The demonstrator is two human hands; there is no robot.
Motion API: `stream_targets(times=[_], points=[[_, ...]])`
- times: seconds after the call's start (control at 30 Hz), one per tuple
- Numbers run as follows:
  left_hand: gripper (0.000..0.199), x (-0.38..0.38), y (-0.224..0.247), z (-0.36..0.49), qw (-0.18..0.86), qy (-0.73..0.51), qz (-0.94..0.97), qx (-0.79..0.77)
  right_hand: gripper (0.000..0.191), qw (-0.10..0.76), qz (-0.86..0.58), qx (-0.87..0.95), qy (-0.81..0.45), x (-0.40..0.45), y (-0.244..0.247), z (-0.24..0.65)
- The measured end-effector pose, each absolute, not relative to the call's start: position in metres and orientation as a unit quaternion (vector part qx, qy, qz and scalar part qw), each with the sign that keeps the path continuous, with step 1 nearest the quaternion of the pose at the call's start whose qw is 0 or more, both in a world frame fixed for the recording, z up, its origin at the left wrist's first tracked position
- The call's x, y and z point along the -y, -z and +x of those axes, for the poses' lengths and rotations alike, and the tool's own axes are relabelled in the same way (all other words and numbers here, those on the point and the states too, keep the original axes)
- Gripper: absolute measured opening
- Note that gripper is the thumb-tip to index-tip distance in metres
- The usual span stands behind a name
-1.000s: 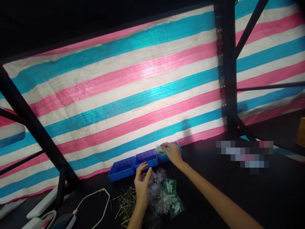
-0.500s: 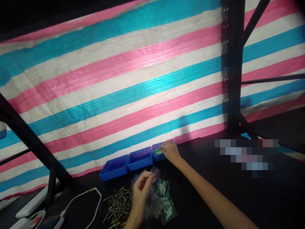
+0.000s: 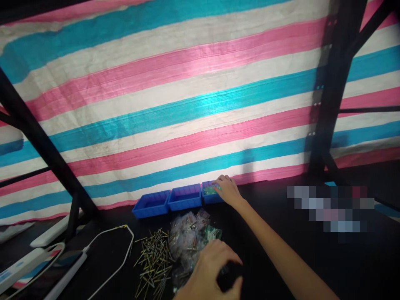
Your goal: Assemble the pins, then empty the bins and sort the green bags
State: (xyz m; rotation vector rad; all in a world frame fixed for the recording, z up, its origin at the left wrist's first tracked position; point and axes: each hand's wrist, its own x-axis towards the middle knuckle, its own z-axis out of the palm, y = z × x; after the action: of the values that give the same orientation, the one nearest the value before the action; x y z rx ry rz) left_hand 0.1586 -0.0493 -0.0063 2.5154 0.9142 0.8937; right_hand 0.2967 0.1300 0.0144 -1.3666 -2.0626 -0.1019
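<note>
My right hand (image 3: 229, 189) is over the right blue bin (image 3: 215, 199), its fingers parted beside a small green packet (image 3: 211, 190) in the bin. The thumb touches or nearly touches that packet; I cannot tell which. My left hand (image 3: 215, 266) is low in front, slightly blurred, its thumb and fingers curved wide apart with nothing seen between them. It covers most of the green bags; one green bag (image 3: 214, 233) with pale pieces inside shows just beyond it. Left of this hand lies a heap of clear plastic bags (image 3: 186, 235) with small parts inside.
Two more blue bins, the left (image 3: 151, 205) and the middle (image 3: 185, 197), adjoin along the striped sheet (image 3: 187, 104). A pile of thin metal rods (image 3: 153, 264) lies left of the bags. A white cable (image 3: 129, 246) and a power strip (image 3: 23, 266) are farther left. Black frame posts (image 3: 333, 91) stand right.
My left hand has moved right and nearer, from above the clear bags to over the green bags, its fingers spreading. My right hand stays at the right bin, its fingers parted from the green packet.
</note>
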Motion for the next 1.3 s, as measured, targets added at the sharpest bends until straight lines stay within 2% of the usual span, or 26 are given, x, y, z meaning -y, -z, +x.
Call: stream_targets(times=[0.1,0.2,0.3,0.43,0.6,0.67,0.83,1.13,1.3], points=[[0.025,0.056,0.022,0.167,0.078,-0.202,0.951,-0.223,0.024,0.317,-0.521,0.792,0.024,-0.12,-0.033,0.294],[0.034,0.059,0.035,0.171,0.047,-0.192,0.96,-0.196,0.02,0.266,-0.513,0.815,-0.028,-0.11,-0.048,0.294],[0.037,0.06,0.037,0.168,0.055,-0.219,0.948,-0.223,0.019,0.193,-0.499,0.839,-0.097,-0.103,-0.053,0.296],[0.028,0.056,0.037,0.16,0.046,-0.264,0.904,-0.334,0.02,0.089,-0.49,0.849,-0.174,-0.091,-0.045,0.293],[0.028,0.045,0.045,0.155,0.05,-0.27,0.878,-0.392,0.03,0.018,-0.506,0.827,-0.244,-0.073,-0.023,0.281],[0.022,0.041,0.044,0.152,0.05,-0.271,0.878,-0.39,0.031,0.072,-0.535,0.811,-0.225,-0.065,-0.011,0.278],[0.016,0.036,0.042,0.148,0.028,-0.286,0.868,-0.405,0.017,0.145,-0.554,0.797,-0.193,-0.047,0.012,0.275],[0.009,0.033,0.043,0.13,-0.058,-0.291,0.879,-0.373,0.021,0.228,-0.579,0.766,-0.163,-0.038,0.027,0.279],[0.014,0.027,0.033,0.096,-0.012,-0.322,0.869,-0.377,0.025,0.262,-0.598,0.744,-0.141,-0.031,0.026,0.274]])
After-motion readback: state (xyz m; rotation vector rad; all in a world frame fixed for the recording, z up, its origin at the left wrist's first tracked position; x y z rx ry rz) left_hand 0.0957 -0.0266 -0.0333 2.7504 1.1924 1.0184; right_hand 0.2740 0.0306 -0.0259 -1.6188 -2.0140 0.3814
